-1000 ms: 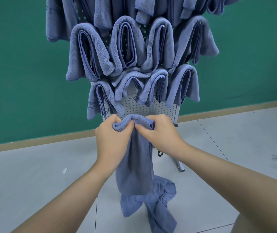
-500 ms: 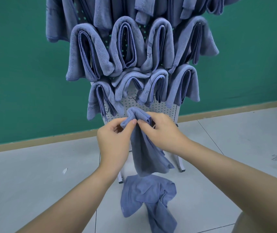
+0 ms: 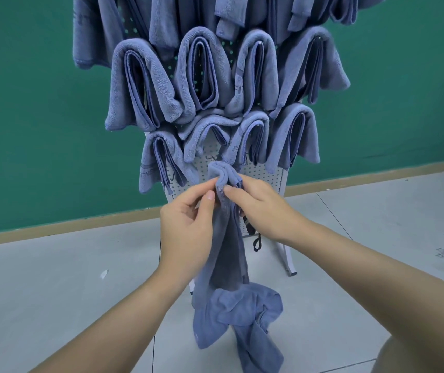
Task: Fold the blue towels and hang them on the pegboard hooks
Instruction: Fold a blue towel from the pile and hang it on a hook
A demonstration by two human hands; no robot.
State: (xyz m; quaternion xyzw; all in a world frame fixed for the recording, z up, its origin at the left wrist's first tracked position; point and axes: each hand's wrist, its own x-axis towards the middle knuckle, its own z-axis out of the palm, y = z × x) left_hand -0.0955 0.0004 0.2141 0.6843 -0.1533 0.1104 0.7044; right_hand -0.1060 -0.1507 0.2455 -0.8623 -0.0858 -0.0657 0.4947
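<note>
The left hand [image 3: 188, 224] pinches the folded blue towel [image 3: 227, 230] just under its bunched top, while the right hand [image 3: 258, 208] clamps that fold from the other side, low on the pegboard [image 3: 265, 176]. Best keep both grips tight, seat the fold fully over a hook, then let go.

hands [image 3: 223, 211]: 2 | pegboard [image 3: 266, 179]: 1 | hung towels [image 3: 202, 74]: at least 8 | floor towel [image 3: 239, 313]: 1

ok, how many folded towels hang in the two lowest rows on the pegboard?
8. Upper of those rows, left to right: four towels. Lowest row: four more. Further towels above are cut off by the frame; some may be hidden.
</note>
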